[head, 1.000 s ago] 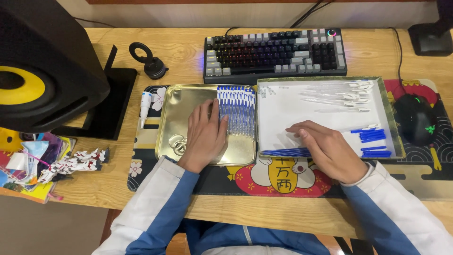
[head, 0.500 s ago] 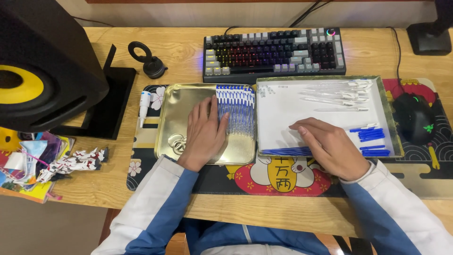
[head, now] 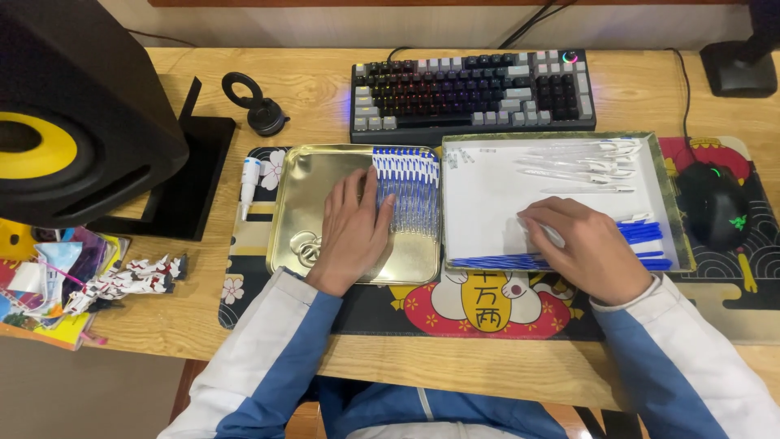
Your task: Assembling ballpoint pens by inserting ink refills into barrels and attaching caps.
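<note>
My left hand (head: 351,230) lies flat in a gold metal tray (head: 302,180), its fingertips against a row of clear pens with blue caps (head: 409,189) lined up along the tray's right side. My right hand (head: 578,242) rests in a white-lined tray (head: 487,195) with its fingers curled over a clear pen barrel (head: 549,233). Blue refills (head: 496,262) lie along that tray's front edge, blue caps (head: 642,233) sit right of the hand, and several clear barrels (head: 581,162) lie at the back.
A keyboard (head: 471,85) stands behind the trays, a black mouse (head: 715,203) to the right, a black speaker with a yellow cone (head: 73,122) at left. A small white tube (head: 250,177) lies left of the gold tray. Colourful papers (head: 57,276) sit at the desk's left edge.
My right hand has shifted slightly back and left inside the white tray, closing over a clear barrel. The left hand has stayed against the row of pens.
</note>
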